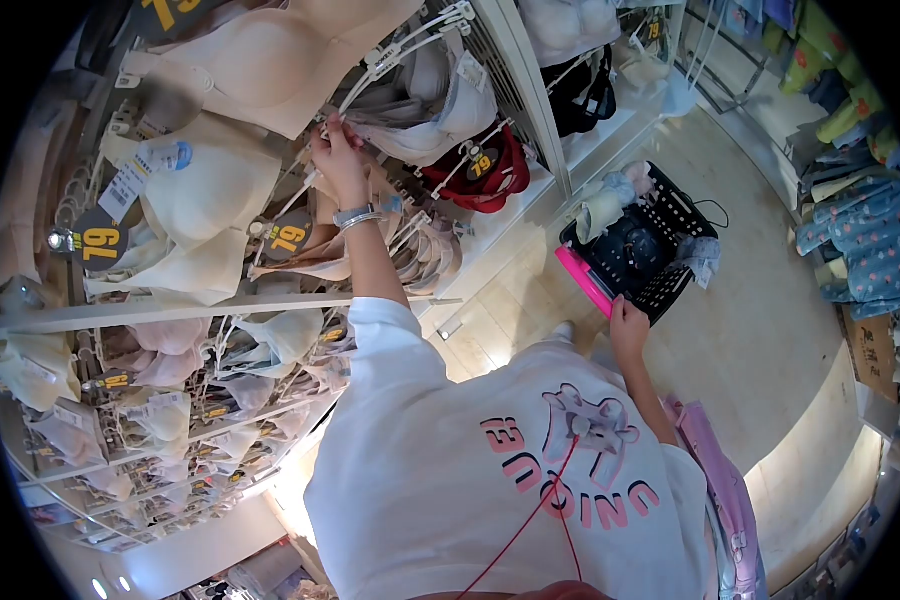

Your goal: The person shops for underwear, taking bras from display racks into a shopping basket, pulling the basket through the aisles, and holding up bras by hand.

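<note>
My left hand [338,160], with a bracelet at its wrist, is raised to a rack of bras. Its fingers are closed on a white plastic hanger among the hanging bras; the exact grip is partly hidden. Around it are a beige bra [260,60], a cream bra [205,185] with a paper tag [125,190], and a grey-white bra [460,120]. Low at my right side, my right hand [628,328] is closed around the bright pink handle [584,280] of a black shopping basket [664,290]. Several pale garments [600,212] lie in the basket and over its rim.
Round black "79" price tags [100,240] hang along the rack. A red bra [500,178] hangs beyond my left hand. Lower shelves [170,310] carry many more bras. A pink bag [715,480] hangs at my right side. Blue patterned clothes [860,235] hang across the aisle floor [770,330].
</note>
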Demonstrator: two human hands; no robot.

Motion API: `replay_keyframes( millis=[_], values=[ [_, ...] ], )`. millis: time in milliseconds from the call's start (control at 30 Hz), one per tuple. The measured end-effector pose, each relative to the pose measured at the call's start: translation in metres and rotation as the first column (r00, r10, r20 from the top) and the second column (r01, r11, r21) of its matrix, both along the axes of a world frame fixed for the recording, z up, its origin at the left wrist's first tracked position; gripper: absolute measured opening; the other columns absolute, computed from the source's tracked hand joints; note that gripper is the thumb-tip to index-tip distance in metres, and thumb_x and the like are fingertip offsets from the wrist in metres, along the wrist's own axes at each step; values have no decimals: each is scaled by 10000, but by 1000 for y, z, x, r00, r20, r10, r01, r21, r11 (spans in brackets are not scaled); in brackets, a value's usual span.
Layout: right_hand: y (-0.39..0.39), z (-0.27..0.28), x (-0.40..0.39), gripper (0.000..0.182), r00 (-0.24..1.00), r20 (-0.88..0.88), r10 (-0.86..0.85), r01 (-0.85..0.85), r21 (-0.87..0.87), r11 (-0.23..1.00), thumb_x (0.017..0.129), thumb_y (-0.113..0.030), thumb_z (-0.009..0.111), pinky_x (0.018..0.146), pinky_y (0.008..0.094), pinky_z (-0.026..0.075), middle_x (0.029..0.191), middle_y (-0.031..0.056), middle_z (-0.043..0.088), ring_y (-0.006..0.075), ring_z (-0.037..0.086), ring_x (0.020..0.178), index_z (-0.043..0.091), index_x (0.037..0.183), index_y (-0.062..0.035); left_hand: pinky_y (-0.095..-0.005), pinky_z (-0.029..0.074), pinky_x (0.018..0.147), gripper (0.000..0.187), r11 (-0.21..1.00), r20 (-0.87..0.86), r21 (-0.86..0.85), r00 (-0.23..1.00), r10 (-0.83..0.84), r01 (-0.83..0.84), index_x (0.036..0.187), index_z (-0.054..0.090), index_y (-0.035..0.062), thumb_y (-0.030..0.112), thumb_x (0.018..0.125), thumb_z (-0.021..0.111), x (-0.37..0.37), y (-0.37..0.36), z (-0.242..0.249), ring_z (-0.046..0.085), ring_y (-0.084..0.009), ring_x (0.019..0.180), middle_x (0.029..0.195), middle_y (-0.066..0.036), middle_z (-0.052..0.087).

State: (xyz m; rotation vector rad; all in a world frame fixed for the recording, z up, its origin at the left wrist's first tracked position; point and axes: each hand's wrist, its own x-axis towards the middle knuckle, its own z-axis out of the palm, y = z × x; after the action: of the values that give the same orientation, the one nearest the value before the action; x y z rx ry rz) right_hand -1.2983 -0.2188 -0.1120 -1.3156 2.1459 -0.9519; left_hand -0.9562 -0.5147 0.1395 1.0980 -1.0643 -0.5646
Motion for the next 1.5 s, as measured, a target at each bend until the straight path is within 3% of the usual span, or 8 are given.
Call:
replay_keyframes(
  millis=[233,800,1100,1300,1333,1500],
  values=[
    [0,1,-2,379,999,32,-10,7,69,998,899,-294,496,564,493,455,638,230,579,411,589,610,628,677,-16,-200,352,457,225,993,4,78,996,-93,92,938,534,37,257,933,584,10,-1,-12,442,-74,505,638,-5,502],
    [-1,7,0,396,1000,13,-8,7,32,999,899,-277,506,530,484,444,610,231,569,403,580,573,607,642,7,-171,273,389,267,978,-12,148,989,-147,147,926,537,48,309,923,595,12,9,-20,400,-40,461,605,29,466],
    [1,-2,-1,391,1000,23,1,-1,15,1000,918,-289,490,540,468,430,605,225,563,393,577,571,640,714,8,-200,330,405,341,997,80,60,996,47,-52,927,540,25,354,899,622,22,-21,-33,431,-65,465,627,6,491],
    [0,-2,-4,361,998,66,-4,-1,70,998,887,-291,508,587,486,473,650,235,586,407,597,620,656,714,-10,-209,359,435,330,991,95,56,988,118,-124,1017,566,-2,306,911,613,31,-45,-39,447,-71,495,692,-12,543],
    [0,-1,-3,361,997,73,-2,-3,65,998,887,-292,506,591,487,473,653,236,587,407,597,620,658,719,-11,-207,361,457,314,993,79,75,993,90,-96,1070,564,-6,268,921,600,31,-43,-38,434,-67,515,686,-3,528],
    [1,2,-3,375,997,71,-9,6,43,999,902,-300,500,545,462,444,621,229,568,395,582,580,661,726,-10,-216,321,457,277,998,-18,46,999,-32,32,1027,551,8,258,921,604,25,-32,-39,393,-67,522,646,13,471]
  ],
)
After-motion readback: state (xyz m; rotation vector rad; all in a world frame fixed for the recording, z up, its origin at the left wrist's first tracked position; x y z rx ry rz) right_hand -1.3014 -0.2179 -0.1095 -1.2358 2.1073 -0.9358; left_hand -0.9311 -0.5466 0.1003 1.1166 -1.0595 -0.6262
